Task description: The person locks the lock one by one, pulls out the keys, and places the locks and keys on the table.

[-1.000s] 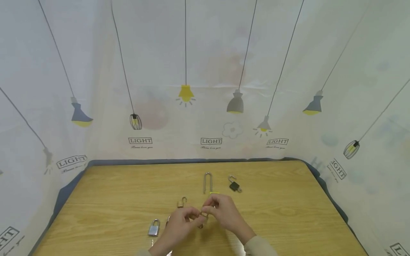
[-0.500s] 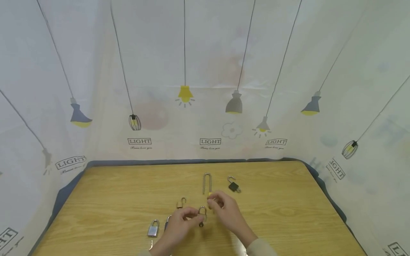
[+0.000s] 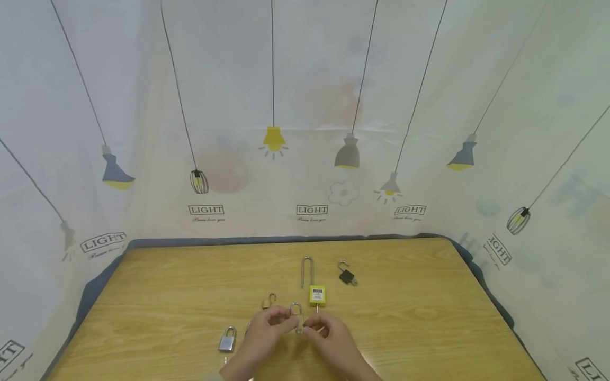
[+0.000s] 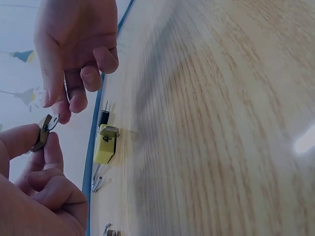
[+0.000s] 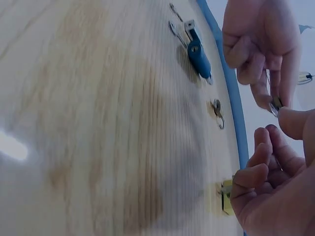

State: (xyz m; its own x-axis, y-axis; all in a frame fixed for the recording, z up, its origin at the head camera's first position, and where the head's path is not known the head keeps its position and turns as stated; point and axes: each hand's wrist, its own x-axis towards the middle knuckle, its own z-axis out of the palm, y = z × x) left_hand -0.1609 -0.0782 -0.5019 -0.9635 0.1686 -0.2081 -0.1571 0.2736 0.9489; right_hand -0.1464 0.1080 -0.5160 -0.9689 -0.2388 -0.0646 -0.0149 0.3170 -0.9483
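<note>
Padlock [image 4: 43, 136] in left hand [image 3: 263, 333], right hand [image 3: 332, 338] near

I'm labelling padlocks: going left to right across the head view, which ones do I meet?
Silver padlock, blue padlock mostly hidden, small brass-coloured padlock, padlock in the left hand, yellow padlock, black padlock.

Bare hands [image 3: 267, 330], pale left sleeve [image 3: 215, 377] just showing
</note>
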